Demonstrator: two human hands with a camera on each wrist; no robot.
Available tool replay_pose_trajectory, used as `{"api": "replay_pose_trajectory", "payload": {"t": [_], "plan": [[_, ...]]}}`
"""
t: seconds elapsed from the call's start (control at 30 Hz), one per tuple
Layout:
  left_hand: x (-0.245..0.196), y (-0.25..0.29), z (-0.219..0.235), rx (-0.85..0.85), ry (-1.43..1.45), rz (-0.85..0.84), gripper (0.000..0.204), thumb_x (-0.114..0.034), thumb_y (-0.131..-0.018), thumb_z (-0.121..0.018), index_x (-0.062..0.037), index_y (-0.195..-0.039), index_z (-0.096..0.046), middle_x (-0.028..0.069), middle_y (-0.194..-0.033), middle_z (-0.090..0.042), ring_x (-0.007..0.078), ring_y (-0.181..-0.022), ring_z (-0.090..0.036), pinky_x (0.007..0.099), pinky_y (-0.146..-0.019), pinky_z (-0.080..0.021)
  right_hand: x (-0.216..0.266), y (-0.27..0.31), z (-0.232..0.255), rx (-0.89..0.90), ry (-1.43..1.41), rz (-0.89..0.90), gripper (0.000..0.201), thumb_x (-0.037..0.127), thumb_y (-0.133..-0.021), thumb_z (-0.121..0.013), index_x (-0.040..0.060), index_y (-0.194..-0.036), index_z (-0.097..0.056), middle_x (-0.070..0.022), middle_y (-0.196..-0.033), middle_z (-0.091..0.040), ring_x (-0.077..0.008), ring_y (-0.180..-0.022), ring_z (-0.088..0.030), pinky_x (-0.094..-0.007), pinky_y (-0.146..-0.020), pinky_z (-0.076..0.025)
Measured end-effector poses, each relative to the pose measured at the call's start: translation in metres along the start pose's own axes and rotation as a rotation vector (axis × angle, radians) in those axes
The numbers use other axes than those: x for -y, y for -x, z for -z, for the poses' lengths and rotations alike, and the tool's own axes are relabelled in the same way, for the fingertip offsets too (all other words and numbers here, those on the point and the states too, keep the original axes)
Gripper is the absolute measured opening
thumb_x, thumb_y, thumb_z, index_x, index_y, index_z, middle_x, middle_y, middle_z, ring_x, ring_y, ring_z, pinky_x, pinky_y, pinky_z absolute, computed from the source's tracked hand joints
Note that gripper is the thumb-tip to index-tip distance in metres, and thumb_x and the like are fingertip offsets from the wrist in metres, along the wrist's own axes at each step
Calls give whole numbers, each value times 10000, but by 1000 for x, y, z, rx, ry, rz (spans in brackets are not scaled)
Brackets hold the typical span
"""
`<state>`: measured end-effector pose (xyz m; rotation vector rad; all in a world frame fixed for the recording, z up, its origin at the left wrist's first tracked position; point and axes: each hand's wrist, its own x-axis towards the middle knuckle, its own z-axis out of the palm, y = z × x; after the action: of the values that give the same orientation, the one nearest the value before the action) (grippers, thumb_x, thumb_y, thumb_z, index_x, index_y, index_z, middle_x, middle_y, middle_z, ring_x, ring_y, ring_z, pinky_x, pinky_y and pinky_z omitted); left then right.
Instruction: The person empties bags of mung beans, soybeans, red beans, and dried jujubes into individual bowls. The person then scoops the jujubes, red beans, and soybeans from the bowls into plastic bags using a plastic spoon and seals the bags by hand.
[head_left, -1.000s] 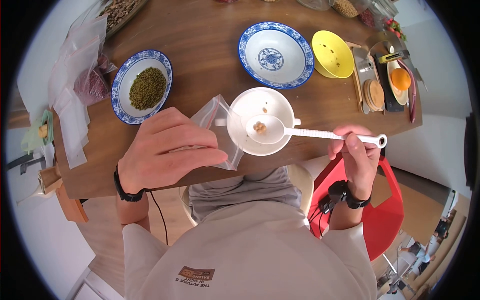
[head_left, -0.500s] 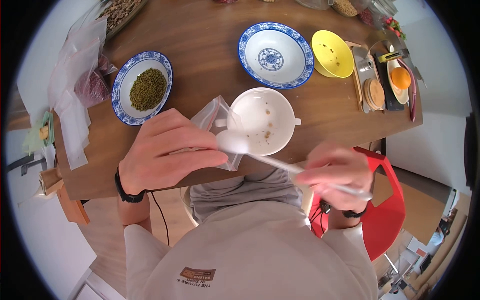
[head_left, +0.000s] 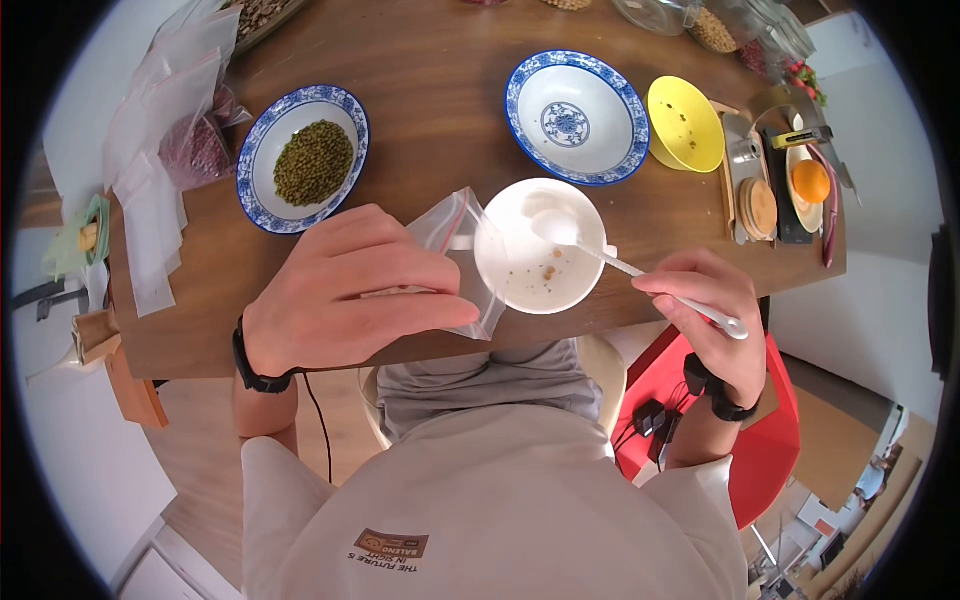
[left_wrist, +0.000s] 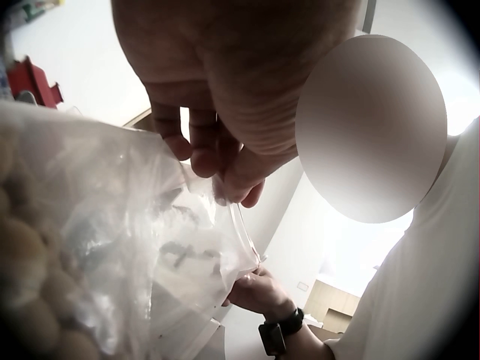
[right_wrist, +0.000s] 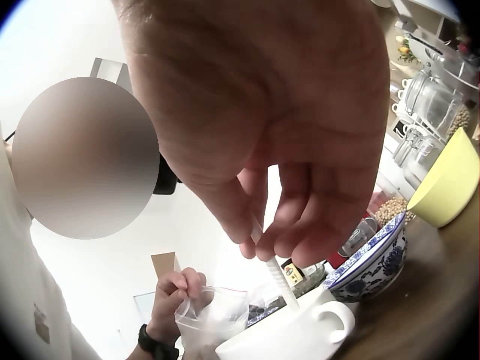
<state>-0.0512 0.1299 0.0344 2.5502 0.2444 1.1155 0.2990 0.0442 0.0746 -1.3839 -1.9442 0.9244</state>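
My left hand [head_left: 350,290] pinches the rim of a clear zip bag [head_left: 440,222] beside the white bowl. In the left wrist view, round pale beans [left_wrist: 22,262] lie inside the bag. My right hand [head_left: 712,305] grips the handle of a white spoon [head_left: 624,265]. The spoon's head is down inside the white two-handled bowl [head_left: 510,235], near its far side. A few small beans [head_left: 550,272] and dark specks lie on the bowl's bottom. In the right wrist view, the spoon's ribbed handle slants into the bowl.
A blue-rimmed dish [head_left: 252,200] of green beans stands left. Behind the bowl sit another blue-rimmed dish [head_left: 600,150] and a yellow bowl [head_left: 690,95]. An orange [head_left: 810,181] and wooden lids [head_left: 757,207] lie right. More plastic bags [head_left: 150,235] cover the table's left edge.
My right hand swung the spoon left to the bag's mouth, then back into the bowl. The beans on the spoon a second ago no longer show there. My left hand keeps its pinch.
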Motion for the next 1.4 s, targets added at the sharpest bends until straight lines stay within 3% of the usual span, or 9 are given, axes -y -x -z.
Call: {"api": "replay_pose_trajectory", "payload": {"t": [0.3,0.37,0.73,0.93,1.2,1.4], "plan": [[0,0,0,5,19,4,272,-95,-695,-840,-71,-962,-796,38,-929,-711,202,-708,-551,305,-570,-428,-3,6,13,85,-111,-17,266,-78,-839,-733,56,-1057,-805,-98,-908,-738,-201,-768,-674,-306,-651,-492],[-1,-1,-1,-4,14,17,276,-106,-752,-798,-87,-1027,-776,31,-978,-705,214,-675,-537,310,-591,-442,-2,4,12,93,-123,-13,255,-75,-845,-729,53,-1052,-805,-100,-908,-744,-203,-767,-677,-305,-655,-499],[-1,0,0,3,15,33,291,-97,-742,-802,-102,-1032,-779,18,-984,-708,207,-676,-540,307,-594,-446,-8,-2,-4,127,-271,-88,175,-7,-896,-712,7,-1047,-797,-110,-914,-755,-195,-774,-686,-314,-696,-525],[0,-1,2,32,15,24,301,-109,-662,-841,-76,-958,-795,38,-929,-719,200,-714,-573,300,-576,-440,-17,0,-23,14,-535,-214,167,14,-999,-637,-50,-1097,-756,-112,-993,-733,-139,-806,-671,-270,-702,-530],[-5,-5,5,71,23,78,338,-102,-654,-801,-102,-991,-810,4,-938,-715,188,-749,-564,295,-608,-436,-30,5,-27,-180,-732,-318,187,46,-1028,-615,-79,-1102,-732,-125,-959,-737,-134,-774,-659,-286,-700,-550],[-7,-9,4,78,7,99,371,-72,-591,-814,-100,-961,-809,8,-924,-712,185,-741,-576,292,-598,-434,-19,12,-20,-401,-724,-219,223,111,-1025,-656,-80,-1102,-742,-102,-836,-724,-129,-733,-649,-273,-669,-533]]}}
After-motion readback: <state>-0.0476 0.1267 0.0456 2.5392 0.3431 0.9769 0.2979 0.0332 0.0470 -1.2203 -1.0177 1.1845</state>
